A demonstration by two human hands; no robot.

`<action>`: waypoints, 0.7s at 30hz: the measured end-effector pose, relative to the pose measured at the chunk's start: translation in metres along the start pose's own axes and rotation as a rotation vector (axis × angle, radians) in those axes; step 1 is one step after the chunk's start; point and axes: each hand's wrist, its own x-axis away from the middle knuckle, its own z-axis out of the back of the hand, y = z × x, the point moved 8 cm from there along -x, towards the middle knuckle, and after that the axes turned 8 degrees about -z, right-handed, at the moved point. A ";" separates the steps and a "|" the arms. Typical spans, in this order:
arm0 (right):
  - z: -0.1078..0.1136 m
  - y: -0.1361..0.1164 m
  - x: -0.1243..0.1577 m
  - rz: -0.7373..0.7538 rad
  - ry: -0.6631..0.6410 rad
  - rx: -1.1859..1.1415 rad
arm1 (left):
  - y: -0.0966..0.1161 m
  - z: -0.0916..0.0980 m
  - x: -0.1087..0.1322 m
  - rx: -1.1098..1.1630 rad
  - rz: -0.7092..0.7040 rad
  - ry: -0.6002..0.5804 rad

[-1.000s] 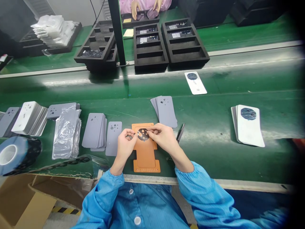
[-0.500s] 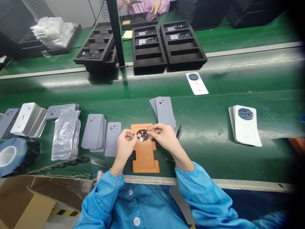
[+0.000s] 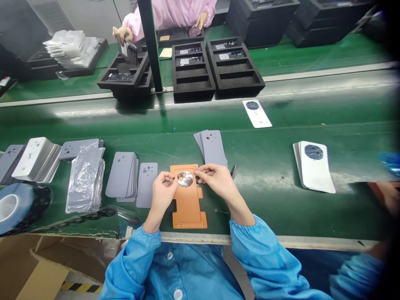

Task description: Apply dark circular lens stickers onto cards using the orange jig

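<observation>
An orange jig plate [image 3: 188,206] lies on the green belt in front of me. Over its top end I hold a round dark disc with several holes [image 3: 185,178], which catches the light. My left hand [image 3: 163,191] pinches the disc's left edge. My right hand [image 3: 215,180] pinches its right edge with thumb and forefinger. A fanned stack of grey back covers [image 3: 212,148] lies just beyond my right hand. A single grey cover [image 3: 146,184] and a grey stack [image 3: 122,174] lie to the left of my left hand.
White covers with dark discs lie at the right [image 3: 315,166] and further back [image 3: 256,113]. Clear bags [image 3: 84,175], more cover stacks [image 3: 34,159] and a tape roll [image 3: 12,206] sit at the left. Black foam trays [image 3: 193,66] stand behind the belt, where a person in pink [image 3: 168,16] works.
Both hands have stayed on the disc over the jig, and the disc now reflects light. The person in pink has reached a hand out to the left tray.
</observation>
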 end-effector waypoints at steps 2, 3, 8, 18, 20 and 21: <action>-0.004 -0.003 0.002 0.021 -0.020 0.058 | 0.000 0.000 0.000 0.002 -0.003 -0.003; -0.006 -0.004 0.003 0.030 -0.024 0.082 | 0.000 0.000 0.000 0.004 -0.002 -0.004; -0.009 -0.005 0.003 0.031 -0.024 0.105 | -0.001 0.000 0.000 -0.009 0.005 -0.004; -0.009 -0.007 0.003 0.080 -0.015 0.142 | -0.002 0.001 -0.001 -0.022 -0.017 0.000; -0.009 -0.007 0.003 0.095 -0.014 0.151 | -0.002 0.001 -0.001 -0.022 -0.017 -0.003; -0.009 -0.007 0.003 0.098 -0.019 0.150 | -0.002 0.001 -0.001 -0.020 -0.015 -0.004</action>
